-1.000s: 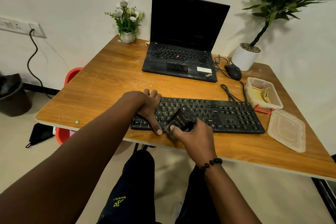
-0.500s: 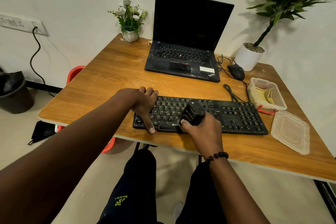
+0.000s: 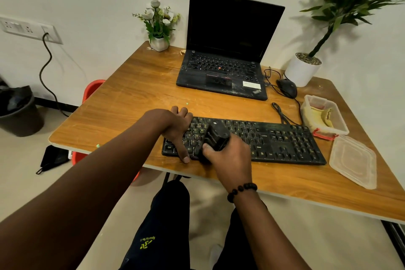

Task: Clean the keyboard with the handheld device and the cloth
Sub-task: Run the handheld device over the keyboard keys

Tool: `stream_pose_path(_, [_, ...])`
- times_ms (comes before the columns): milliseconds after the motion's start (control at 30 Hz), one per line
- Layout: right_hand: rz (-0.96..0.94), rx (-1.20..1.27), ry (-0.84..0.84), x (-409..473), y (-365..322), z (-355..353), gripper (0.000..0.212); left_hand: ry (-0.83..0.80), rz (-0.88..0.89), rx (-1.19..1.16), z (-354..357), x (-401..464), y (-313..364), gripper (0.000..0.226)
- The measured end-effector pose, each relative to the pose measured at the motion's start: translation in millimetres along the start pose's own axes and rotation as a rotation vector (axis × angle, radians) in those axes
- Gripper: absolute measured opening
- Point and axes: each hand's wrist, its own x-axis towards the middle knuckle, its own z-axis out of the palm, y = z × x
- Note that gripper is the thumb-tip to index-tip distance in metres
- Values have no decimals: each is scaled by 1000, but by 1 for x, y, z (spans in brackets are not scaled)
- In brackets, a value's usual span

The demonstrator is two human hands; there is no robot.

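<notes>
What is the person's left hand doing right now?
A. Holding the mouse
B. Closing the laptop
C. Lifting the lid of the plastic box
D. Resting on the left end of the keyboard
D: the left hand lies on the left end of the keyboard, fingers over the far edge and thumb reaching the near edge, while the right hand grips the handheld device over the keys.

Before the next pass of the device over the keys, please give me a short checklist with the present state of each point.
1. Right hand grips the handheld device: ok.
2. Left hand rests on the keyboard, steadying it: ok.
3. Device touching the keys: cannot tell.
4. Keyboard fully on the table: ok.
5. Keys to the right free of objects: ok.
6. Cloth within reach: cannot tell, none clearly seen.
</notes>
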Motion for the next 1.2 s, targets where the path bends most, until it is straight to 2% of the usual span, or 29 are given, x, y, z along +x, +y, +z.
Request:
stream_pose_path(33, [-6,-18,20,-1,0,0,28,4,0,-6,0,-1,0,151])
stream_pose_path(167, [-32,-44,-98,-1,-5,-4,20,3,4,-15,0,-2,0,150])
stream_pose_path(267, [-31,-79,23,4,-4,0,27,9,5,-17,2,-1,-1,152])
stream_pose_path(333, [-23,-131,-10,3,-7,6,30,15,6,-21,2,-2,-1,151])
stream_pose_path(433, [-7,-30,-142,5,-11,6,25,12,7,-28,1,-2,-1,150])
stream_pose_path(533, [10,57,-37,8,-9,0,25,12,3,-33,4,0,-2,152])
stream_pose_path(567, [11,44,-48,8,-7,-3,26,13,3,-35,5,-1,-3,153])
stream_pose_path(667, [57,99,-284,8,-3,-10,23,5,2,-28,4,0,-3,153])
stream_pose_path(733, [86,212,-260,12,0,-18,25,-9,-2,-29,4,2,-3,155])
stream_pose_path(800, [33,109,-111,17,3,-21,33,-15,-6,-38,4,2,-4,157])
stream_pose_path(833, [3,34,-98,17,3,-21,36,-18,-7,-36,3,1,-4,157])
stream_pose_path(967, [-73,-14,-294,19,1,-23,42,-16,-12,-22,2,2,-2,156])
stream_pose_path(1067, [-82,-16,-257,29,5,-29,38,-11,-18,-43,4,3,-2,157])
stream_pose_path(1133, [-98,-136,-244,36,6,-29,38,-16,-20,-46,4,3,-2,157])
stream_pose_path(1200, [-126,-262,-111,47,5,-30,35,-21,-15,-46,3,3,-2,157])
